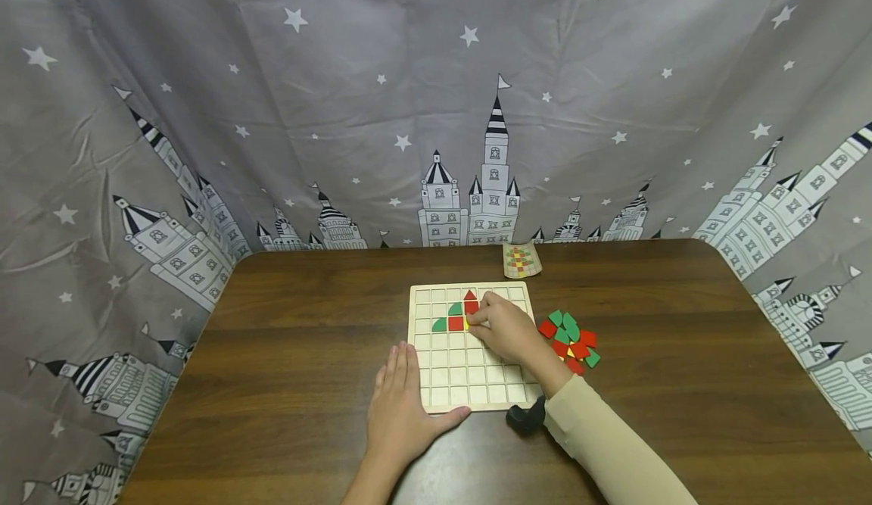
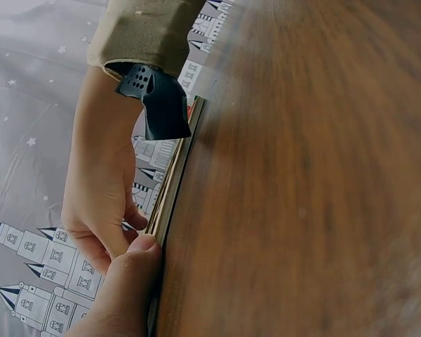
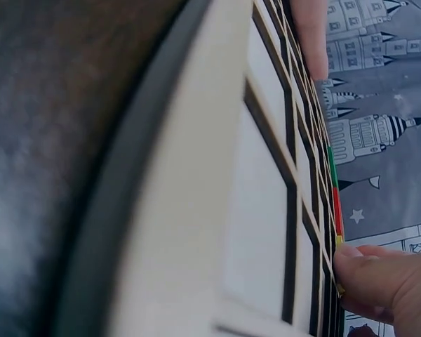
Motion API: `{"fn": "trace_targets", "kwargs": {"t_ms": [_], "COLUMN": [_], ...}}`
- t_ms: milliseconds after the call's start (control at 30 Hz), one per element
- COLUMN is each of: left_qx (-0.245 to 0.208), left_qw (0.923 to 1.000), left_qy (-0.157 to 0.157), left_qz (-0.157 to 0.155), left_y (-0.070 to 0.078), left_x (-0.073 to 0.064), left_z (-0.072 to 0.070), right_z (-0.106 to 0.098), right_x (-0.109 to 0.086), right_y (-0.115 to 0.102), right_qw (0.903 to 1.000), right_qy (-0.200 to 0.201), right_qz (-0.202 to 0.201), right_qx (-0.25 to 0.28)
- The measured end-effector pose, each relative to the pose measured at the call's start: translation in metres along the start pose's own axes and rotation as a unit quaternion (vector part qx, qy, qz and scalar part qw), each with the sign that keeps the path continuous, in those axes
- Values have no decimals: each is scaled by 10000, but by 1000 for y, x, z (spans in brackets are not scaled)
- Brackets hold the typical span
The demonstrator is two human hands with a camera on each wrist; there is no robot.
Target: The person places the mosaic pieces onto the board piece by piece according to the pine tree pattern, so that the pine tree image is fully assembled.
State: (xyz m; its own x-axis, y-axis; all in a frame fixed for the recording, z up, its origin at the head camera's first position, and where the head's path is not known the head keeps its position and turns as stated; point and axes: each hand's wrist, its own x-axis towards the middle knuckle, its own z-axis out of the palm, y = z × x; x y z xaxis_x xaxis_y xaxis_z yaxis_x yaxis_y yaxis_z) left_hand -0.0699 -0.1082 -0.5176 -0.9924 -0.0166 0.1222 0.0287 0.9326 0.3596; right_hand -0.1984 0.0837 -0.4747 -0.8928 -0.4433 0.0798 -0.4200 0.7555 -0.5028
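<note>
A pale wooden grid board (image 1: 450, 378) lies on the table. In its upper part sit a red triangle (image 1: 470, 295) above a red square (image 1: 471, 307), two green rounded tiles (image 1: 439, 325), and another red square (image 1: 456, 324) with a yellow tile edge (image 1: 467, 324) beside it. My right hand (image 1: 507, 328) reaches over the board, thumb and fingers pinching a small yellow tile (image 3: 340, 288) at the grid, mostly hidden by the fingertips. My left hand (image 1: 398, 406) rests with straight fingers along the board's left edge, its thumb (image 2: 142, 243) touching the front edge.
Right of the board lies a loose pile of red, green and yellow tiles (image 1: 571, 326). A pattern card (image 1: 521, 261) stands behind the board near the table's back edge. A black wrist device (image 1: 524, 419) sits under the right sleeve. Behind hangs a grey castle-print curtain (image 1: 381, 149).
</note>
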Motion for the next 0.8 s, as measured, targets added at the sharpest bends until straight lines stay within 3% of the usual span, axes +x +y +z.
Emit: {"fn": "trace_targets", "kwargs": {"t_ms": [367, 533, 667, 800], "left_qx": [-66, -84, -56, -40], "left_qw": [10000, 9999, 10000, 10000], "left_qy": [-58, -60, -59, -65], "left_qz": [-11, -6, -22, -24], "left_y": [2, 2, 1, 0], "left_x": [0, 0, 1, 0], "left_z": [1, 0, 0, -1], "right_z": [-9, -28, -43, -52], "right_x": [-10, -24, -36, -47], "right_y": [8, 26, 45, 64], "right_qw": [9998, 9982, 9965, 9960], "right_qy": [114, 404, 559, 468], "right_qz": [107, 405, 616, 737], "right_qx": [-81, 181, 21, -185]}}
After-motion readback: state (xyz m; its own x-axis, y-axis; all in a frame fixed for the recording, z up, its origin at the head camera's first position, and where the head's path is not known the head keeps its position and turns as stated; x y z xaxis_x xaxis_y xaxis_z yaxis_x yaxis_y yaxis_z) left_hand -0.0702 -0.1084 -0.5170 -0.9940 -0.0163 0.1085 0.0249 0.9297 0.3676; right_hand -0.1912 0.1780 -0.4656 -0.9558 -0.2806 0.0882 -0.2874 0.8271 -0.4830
